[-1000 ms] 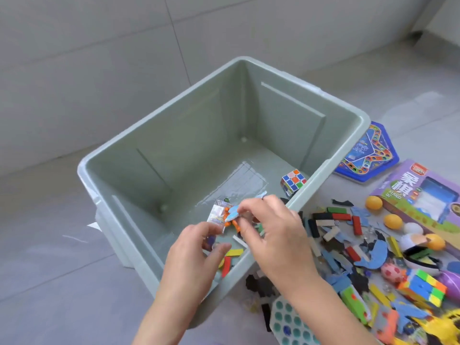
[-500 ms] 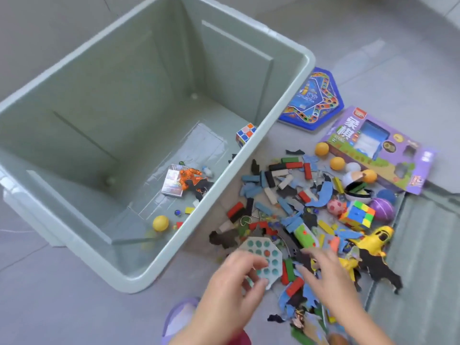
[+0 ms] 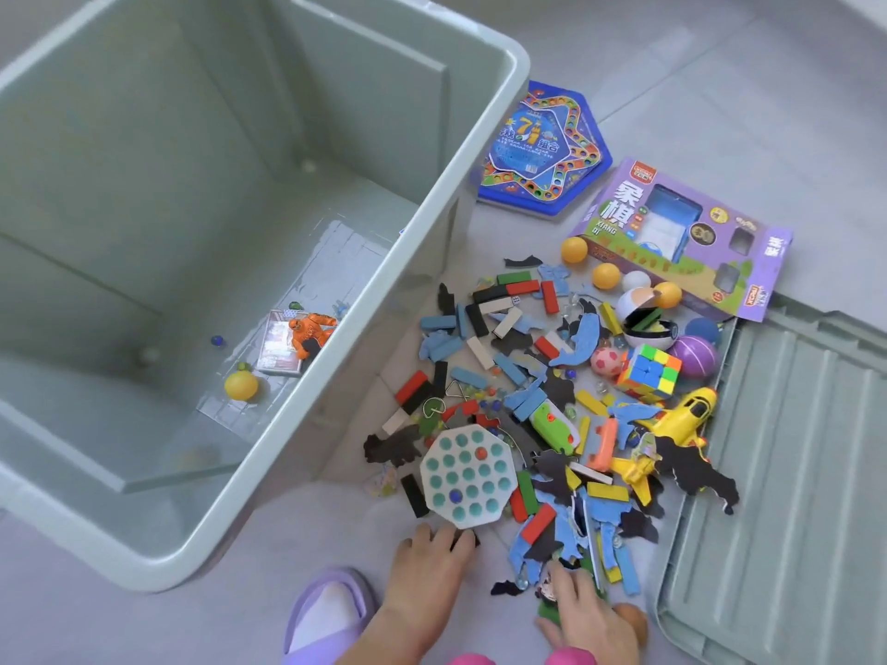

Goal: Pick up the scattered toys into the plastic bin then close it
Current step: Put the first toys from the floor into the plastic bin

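Plastic bin (image 3: 144,160), grey-green, smooth-walled with a rounded rim, is standing open on the grey tiled floor at 10 o'clock from the toy pile (image 3: 552,391). Lying on its glossy bottom: a yellow ball (image 3: 241,386), an orange jointed figure (image 3: 311,331) overlapping a flat card pack (image 3: 276,352), and a small blue marble (image 3: 217,340). The ribbed lid (image 3: 792,472), same grey-green plastic, is lying flat at 3 o'clock from the pile. The pile is sitting on the floor just beside the bin: thin rectangular blocks in red, black, blue, yellow and green, flat jagged puzzle pieces in blue and black, a white octagonal board (image 3: 468,475) with round teal dimples, a bright puzzle cube (image 3: 649,374), a yellow toy plane (image 3: 684,417), and orange balls (image 3: 573,249). A purple cardboard box (image 3: 681,237) and a blue five-sided game board (image 3: 542,151) are lying at 1 and 12 o'clock. Left hand (image 3: 427,573) is reaching to the board's 6 o'clock edge, fingertips bending down onto a black piece; grip cannot be told. Right hand (image 3: 590,616) is spreading over green and dark pieces at the pile's 6 o'clock edge; cannot tell whether it is holding any. A purple slipper (image 3: 326,611) is showing at 7 o'clock.
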The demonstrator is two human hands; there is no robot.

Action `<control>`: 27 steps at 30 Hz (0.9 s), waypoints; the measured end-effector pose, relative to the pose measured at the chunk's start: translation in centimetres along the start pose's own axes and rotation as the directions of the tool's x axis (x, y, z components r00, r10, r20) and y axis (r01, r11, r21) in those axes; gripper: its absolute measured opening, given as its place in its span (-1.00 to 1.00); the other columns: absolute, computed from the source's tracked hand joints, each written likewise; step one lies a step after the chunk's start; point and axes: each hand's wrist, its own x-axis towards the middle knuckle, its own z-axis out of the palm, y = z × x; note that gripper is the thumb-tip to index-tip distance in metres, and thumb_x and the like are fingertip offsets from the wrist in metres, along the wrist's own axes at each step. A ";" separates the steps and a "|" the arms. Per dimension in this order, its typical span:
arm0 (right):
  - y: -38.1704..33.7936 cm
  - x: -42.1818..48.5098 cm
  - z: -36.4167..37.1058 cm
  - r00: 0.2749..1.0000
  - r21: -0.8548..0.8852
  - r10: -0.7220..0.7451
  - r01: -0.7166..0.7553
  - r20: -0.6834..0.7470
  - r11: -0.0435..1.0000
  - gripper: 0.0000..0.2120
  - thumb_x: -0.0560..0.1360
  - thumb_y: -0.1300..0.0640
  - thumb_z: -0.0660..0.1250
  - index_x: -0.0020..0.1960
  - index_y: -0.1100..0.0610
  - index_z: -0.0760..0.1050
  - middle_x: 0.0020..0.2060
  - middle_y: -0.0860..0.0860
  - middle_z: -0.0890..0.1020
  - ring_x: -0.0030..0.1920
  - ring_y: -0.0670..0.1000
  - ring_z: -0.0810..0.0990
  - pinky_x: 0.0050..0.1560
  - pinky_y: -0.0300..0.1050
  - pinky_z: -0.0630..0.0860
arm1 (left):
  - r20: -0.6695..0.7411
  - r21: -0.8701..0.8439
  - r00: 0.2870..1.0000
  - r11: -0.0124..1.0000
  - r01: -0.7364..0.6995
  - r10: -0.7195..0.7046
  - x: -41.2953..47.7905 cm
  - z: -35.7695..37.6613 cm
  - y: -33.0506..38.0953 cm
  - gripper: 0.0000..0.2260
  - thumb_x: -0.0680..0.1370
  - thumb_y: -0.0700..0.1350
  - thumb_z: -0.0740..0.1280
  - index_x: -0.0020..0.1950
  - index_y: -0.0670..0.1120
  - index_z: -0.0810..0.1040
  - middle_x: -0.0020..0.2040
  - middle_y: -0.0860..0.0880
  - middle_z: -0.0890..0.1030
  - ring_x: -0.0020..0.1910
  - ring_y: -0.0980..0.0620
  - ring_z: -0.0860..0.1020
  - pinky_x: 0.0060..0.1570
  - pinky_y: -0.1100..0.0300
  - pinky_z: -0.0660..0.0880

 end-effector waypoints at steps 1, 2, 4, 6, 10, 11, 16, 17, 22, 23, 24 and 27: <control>0.1 0.3 0.2 1.000 0.003 0.006 -0.006 0.018 1.000 0.00 -0.41 -0.10 0.60 0.00 0.04 0.35 -0.37 0.06 0.53 -0.66 -0.08 0.41 -0.41 -0.39 -0.15 | -0.011 -0.011 1.000 1.000 -0.013 0.012 0.2 0.0 0.1 -0.39 -0.12 -0.17 0.56 -0.16 0.00 0.40 -0.33 0.03 0.54 -0.44 -0.04 0.51 -0.62 0.19 0.33; 0.3 0.6 0.6 0.999 -0.001 0.013 -0.013 0.040 1.000 -0.03 -0.39 -0.09 0.61 -0.02 0.00 0.37 -0.34 0.05 0.50 -0.67 -0.06 0.42 -0.53 -0.38 -0.06 | -0.015 -0.008 1.000 1.000 -0.023 0.023 0.3 -0.1 0.2 -0.45 -0.12 -0.19 0.56 -0.21 0.00 0.44 -0.35 0.03 0.53 -0.45 -0.02 0.50 -0.63 0.20 0.32; 0.8 1.0 1.2 0.998 -0.009 0.013 -0.013 0.061 1.000 -0.17 -0.32 -0.06 0.60 -0.10 -0.02 0.39 -0.28 0.04 0.40 -0.67 -0.03 0.40 -0.70 -0.27 0.14 | -0.008 -0.009 0.999 0.999 -0.034 0.034 0.5 -0.1 0.2 -0.54 -0.14 -0.20 0.55 -0.33 0.00 0.49 -0.39 0.05 0.51 -0.47 0.02 0.50 -0.64 0.25 0.30; 1.1 1.1 1.3 0.999 -0.017 0.003 -0.002 0.044 1.000 -0.28 -0.26 -0.04 0.60 -0.16 -0.01 0.39 -0.31 0.04 0.40 -0.65 -0.02 0.40 -0.73 -0.22 0.25 | 0.012 -0.052 1.000 0.999 -0.015 0.016 0.8 0.4 0.0 -0.57 -0.14 -0.18 0.55 -0.36 0.02 0.51 -0.38 0.08 0.51 -0.46 0.06 0.51 -0.65 0.28 0.30; 1.2 0.5 1.3 0.999 0.020 0.005 -0.006 0.031 1.000 -0.38 -0.17 0.05 0.57 -0.19 -0.03 0.38 -0.38 0.02 0.48 -0.58 0.00 0.47 -0.64 -0.25 0.30 | 0.061 -0.142 0.996 0.989 -0.051 0.060 0.5 2.3 0.5 -0.68 0.04 -0.04 0.51 -0.32 0.04 0.46 -0.32 0.10 0.49 -0.40 0.12 0.53 -0.64 0.30 0.32; 1.1 0.5 1.5 1.000 0.037 0.005 -0.006 0.015 0.999 -0.38 -0.17 0.07 0.57 -0.19 -0.03 0.38 -0.39 0.02 0.49 -0.56 0.00 0.49 -0.61 -0.28 0.29 | 0.080 -0.136 0.994 0.989 -0.061 0.072 0.3 2.7 1.1 -0.67 0.03 0.02 0.50 -0.32 0.07 0.45 -0.33 0.12 0.48 -0.42 0.15 0.51 -0.65 0.32 0.29; 0.7 0.5 2.1 0.999 -0.018 0.035 -0.035 0.012 0.999 -0.41 -0.24 0.11 0.60 -0.20 0.03 0.59 -0.37 0.05 0.55 -0.50 0.01 0.57 -0.52 -0.30 0.42 | 0.078 0.039 0.987 0.989 -0.142 0.138 0.5 2.9 4.2 -0.80 0.24 -0.09 0.14 -0.30 0.03 0.56 -0.39 0.07 0.50 -0.49 0.10 0.48 -0.72 0.29 0.22; 0.7 0.5 2.2 0.999 -0.017 0.047 -0.047 -0.001 0.999 -0.45 -0.21 0.15 0.59 -0.22 0.03 0.61 -0.37 0.05 0.56 -0.49 0.01 0.58 -0.51 -0.29 0.44 | 0.056 0.083 0.988 0.985 -0.151 0.147 0.9 2.9 4.2 -0.73 0.24 -0.13 0.08 -0.37 0.02 0.58 -0.42 0.08 0.49 -0.51 0.10 0.47 -0.72 0.31 0.22; 1.2 0.8 1.5 0.998 0.149 0.046 -0.040 -0.034 0.988 -0.40 -0.06 0.11 0.58 -0.10 -0.16 0.42 -0.36 -0.08 0.52 -0.42 -0.11 0.58 -0.59 -0.39 0.22 | 0.059 0.182 0.975 0.959 -0.219 0.212 2.0 2.1 3.6 -0.92 0.11 -0.02 0.39 -0.46 0.02 0.55 -0.48 0.10 0.49 -0.52 0.13 0.46 -0.68 0.35 0.22; 1.0 0.6 0.8 0.996 0.172 0.082 -0.074 -0.040 0.982 -0.49 0.07 0.08 0.55 -0.07 -0.19 0.42 -0.30 -0.10 0.51 -0.32 -0.15 0.60 -0.55 -0.41 0.19 | 0.093 0.154 0.974 0.963 -0.220 0.207 2.1 2.3 3.3 -0.79 -0.01 0.00 0.49 -0.47 0.01 0.54 -0.48 0.09 0.49 -0.52 0.12 0.47 -0.68 0.36 0.22; 0.9 0.7 0.9 0.993 0.185 0.111 -0.102 -0.034 0.977 -0.57 0.20 0.06 0.50 -0.04 -0.22 0.41 -0.24 -0.10 0.49 -0.21 -0.16 0.61 -0.48 -0.37 0.24 | 0.096 0.107 0.979 0.976 -0.190 0.180 2.0 2.3 3.0 -0.70 -0.10 -0.01 0.53 -0.47 0.01 0.53 -0.48 0.08 0.48 -0.52 0.11 0.47 -0.68 0.36 0.21; 1.5 0.8 1.9 0.997 0.193 0.045 -0.030 -0.070 0.981 -0.43 0.09 0.11 0.56 -0.06 -0.20 0.34 -0.28 -0.12 0.51 -0.30 -0.15 0.60 -0.45 -0.38 0.32 | 0.015 0.045 0.991 0.990 -0.133 0.132 1.7 2.9 2.2 -0.65 -0.11 -0.06 0.56 -0.44 0.00 0.50 -0.45 0.05 0.48 -0.51 0.07 0.47 -0.70 0.33 0.22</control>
